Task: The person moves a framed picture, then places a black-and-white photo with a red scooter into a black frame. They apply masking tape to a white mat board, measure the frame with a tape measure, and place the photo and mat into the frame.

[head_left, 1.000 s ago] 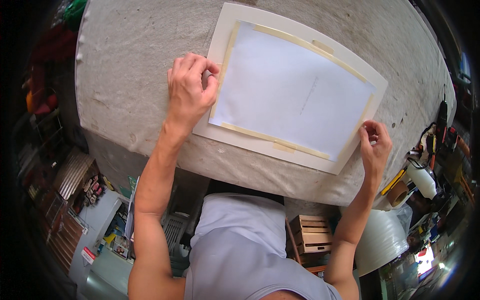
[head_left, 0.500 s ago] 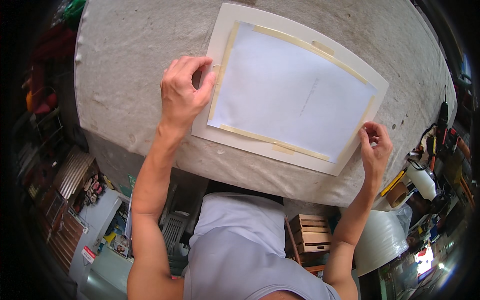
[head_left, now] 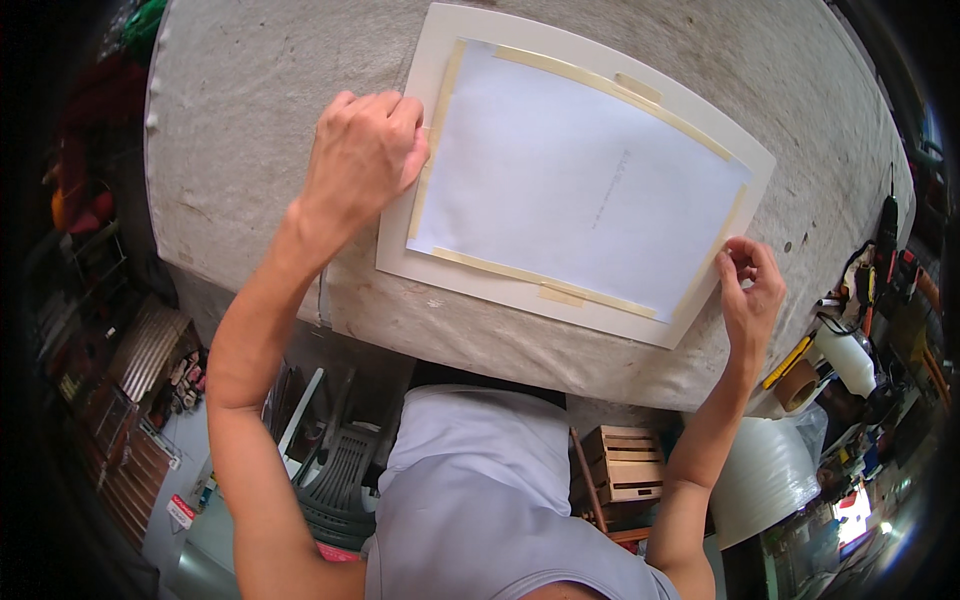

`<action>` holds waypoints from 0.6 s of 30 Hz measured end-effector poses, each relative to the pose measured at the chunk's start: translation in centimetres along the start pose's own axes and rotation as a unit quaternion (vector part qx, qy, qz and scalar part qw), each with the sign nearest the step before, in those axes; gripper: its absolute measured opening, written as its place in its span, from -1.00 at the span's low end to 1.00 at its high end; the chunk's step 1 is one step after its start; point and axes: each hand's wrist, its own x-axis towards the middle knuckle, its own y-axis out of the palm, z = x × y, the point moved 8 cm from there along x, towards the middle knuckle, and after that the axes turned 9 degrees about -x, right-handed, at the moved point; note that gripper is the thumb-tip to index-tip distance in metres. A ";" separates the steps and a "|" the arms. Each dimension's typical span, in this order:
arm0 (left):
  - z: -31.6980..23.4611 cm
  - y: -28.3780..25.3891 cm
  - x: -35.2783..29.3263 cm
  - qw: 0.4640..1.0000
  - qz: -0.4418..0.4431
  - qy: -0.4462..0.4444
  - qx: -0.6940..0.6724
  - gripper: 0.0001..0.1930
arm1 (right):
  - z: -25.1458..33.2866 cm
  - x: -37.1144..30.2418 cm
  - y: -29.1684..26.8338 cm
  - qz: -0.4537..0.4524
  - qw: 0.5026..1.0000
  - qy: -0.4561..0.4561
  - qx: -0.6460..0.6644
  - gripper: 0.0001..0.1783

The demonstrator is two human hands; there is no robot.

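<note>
A white mat board [head_left: 520,300] lies tilted on the cloth-covered table, with a white sheet of paper [head_left: 570,180] fixed on it. Strips of cream masking tape [head_left: 545,275] run along the sheet's edges, and short tabs of tape stick out onto the board. At the board's left edge, my left hand [head_left: 368,150] is closed in a fist, thumb side near the tape; what its fingers grip is hidden. My right hand [head_left: 752,280] pinches the board's right edge near the lower corner, thumb and fingers together.
Greyish, stained cloth covers the table [head_left: 250,180]. Beside its right edge are a white bottle [head_left: 845,360], a brown tape roll [head_left: 796,386], a yellow cutter [head_left: 787,363] and a large roll of translucent wrap [head_left: 765,480]. A wooden crate [head_left: 630,465] stands below the near edge.
My left hand has rolled over from a loose curl into a fist, its elbow swinging out to the left. The board has shifted slightly left. My right hand stays at its edge.
</note>
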 end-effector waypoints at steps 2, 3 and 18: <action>0.0 0.4 0.3 1.000 0.016 0.010 0.007 -0.88 | 0.1 -0.1 0.0 -0.001 1.000 0.003 0.002 -0.84; 0.1 0.7 0.3 1.000 0.023 0.007 0.012 -0.88 | 0.1 -0.1 0.0 -0.001 1.000 0.004 0.003 -0.84; 3.2 0.4 -0.4 0.955 0.044 -0.152 -0.253 -0.86 | -0.2 0.0 0.1 0.003 1.000 0.010 0.014 -0.85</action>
